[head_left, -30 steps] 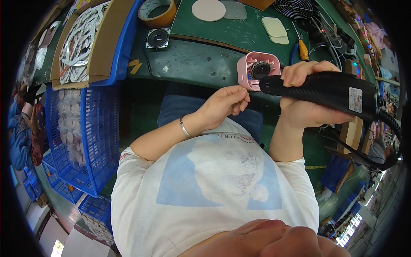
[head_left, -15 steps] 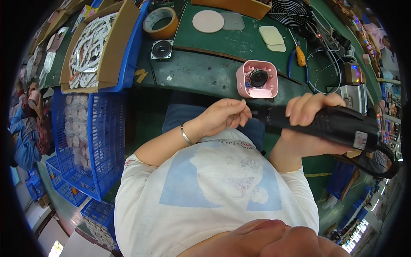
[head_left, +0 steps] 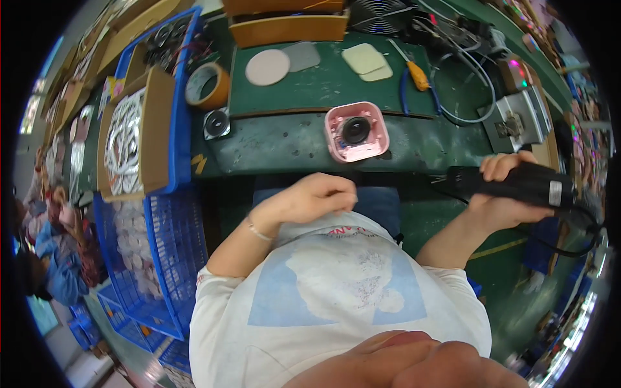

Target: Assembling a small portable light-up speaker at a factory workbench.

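My right hand (head_left: 501, 207) is wrapped around a thick black corded tool that looks like an electric screwdriver (head_left: 533, 183). Its tip points left, and its cord curls down at the right. My left hand (head_left: 320, 195) is in front of my belly with the fingers curled in; whatever they may hold is hidden. The two hands are well apart. Beyond them, near the bench's front edge, sits a pink square housing (head_left: 336, 143), open side up. Inside it is a round black speaker (head_left: 356, 130); neither hand touches the housing.
A loose speaker (head_left: 217, 123) and a tape roll (head_left: 221, 88) stand at left, beside a cardboard box (head_left: 154, 129) of white rings. Round pink (head_left: 268, 67) and cream pads (head_left: 367, 61) lie on the green mat. Pliers (head_left: 435, 92) and an orange-handled screwdriver (head_left: 418, 76) are at right.
My right hand and the black tool have moved right, away from my left hand. The left hand has drawn slightly left, fingers more curled. The whole view has shifted; the housing stays on the bench.
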### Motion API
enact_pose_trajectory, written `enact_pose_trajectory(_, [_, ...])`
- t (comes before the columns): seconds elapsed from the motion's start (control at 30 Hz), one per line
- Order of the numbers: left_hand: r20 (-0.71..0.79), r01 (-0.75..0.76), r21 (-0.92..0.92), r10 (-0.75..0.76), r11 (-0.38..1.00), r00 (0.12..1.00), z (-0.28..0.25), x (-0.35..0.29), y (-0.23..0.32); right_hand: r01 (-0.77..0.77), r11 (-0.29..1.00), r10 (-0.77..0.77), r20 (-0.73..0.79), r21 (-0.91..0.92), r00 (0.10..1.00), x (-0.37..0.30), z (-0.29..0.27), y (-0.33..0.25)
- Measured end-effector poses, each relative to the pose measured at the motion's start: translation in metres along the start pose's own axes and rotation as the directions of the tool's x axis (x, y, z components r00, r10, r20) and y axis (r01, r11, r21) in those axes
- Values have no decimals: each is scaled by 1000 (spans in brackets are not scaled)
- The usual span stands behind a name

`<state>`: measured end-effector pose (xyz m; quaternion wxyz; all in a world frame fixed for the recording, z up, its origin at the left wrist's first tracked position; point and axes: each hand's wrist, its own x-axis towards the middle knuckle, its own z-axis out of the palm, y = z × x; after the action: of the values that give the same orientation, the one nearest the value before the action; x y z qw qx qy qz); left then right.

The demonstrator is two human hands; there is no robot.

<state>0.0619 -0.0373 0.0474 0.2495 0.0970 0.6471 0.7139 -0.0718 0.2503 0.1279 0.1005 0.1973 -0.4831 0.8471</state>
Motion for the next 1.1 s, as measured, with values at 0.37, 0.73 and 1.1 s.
enact_pose_trajectory(0.37, [-634, 212, 748, 581, 629, 510, -104, 50, 45, 315, 922, -383, -418, -224, 824, 41, -89, 30])
enact_pose_trajectory(0.73, [-543, 142, 830, 723, 539, 428, -68, 59, 45, -88, 996, 89, -621, 32, 779, 16, -111, 73])
enact_pose_trajectory(1.1, [-218, -45, 954, 792, 296, 570, -16, 33, -13, -411, 901, 426, -464, 139, 777, 17, -111, 97])
